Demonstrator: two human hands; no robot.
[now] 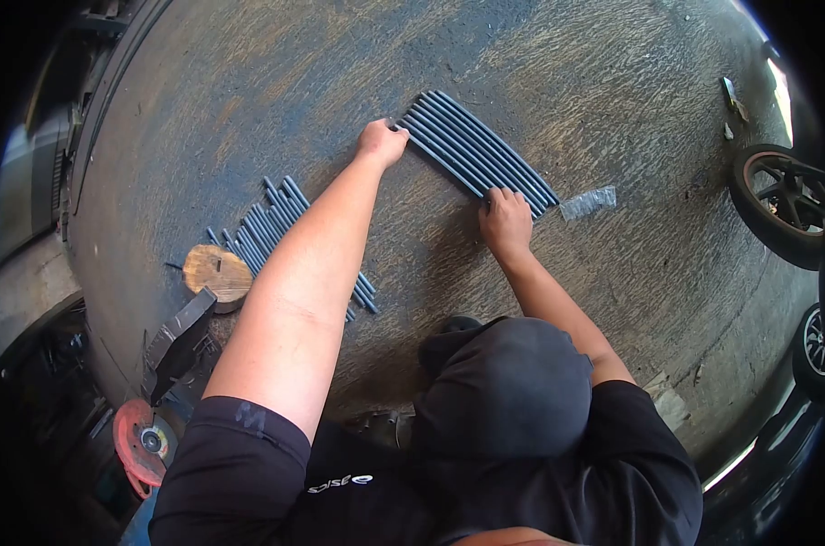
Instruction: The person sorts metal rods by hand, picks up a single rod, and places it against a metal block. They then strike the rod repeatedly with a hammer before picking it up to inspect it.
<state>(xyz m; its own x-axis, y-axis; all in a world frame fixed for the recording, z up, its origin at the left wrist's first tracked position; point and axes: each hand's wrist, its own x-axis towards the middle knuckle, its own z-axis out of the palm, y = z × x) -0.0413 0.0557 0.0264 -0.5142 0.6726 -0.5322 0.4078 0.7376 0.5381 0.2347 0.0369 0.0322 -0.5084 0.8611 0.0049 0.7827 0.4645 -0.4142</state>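
A row of grey metal rods [482, 146] lies side by side on the floor in front of me, slanting down to the right. At its upper left end, my left hand [382, 144] has its fingers closed on the end of the nearest rod. Toward the other end of that same rod, my right hand [506, 218] is closed with curled fingers over it. Left of my left forearm, a looser, uneven group of similar rods [269, 226] rests on the floor, partly covered by the arm.
A round wooden block [217, 275] touches the loose rods. Behind it stands a cutting machine with a red disc guard [135, 435]. A crumpled clear plastic piece [589, 202] lies beside the row's right end. Wheels with tyres [765, 223] are at the far right. My bent knee [513, 387] is below.
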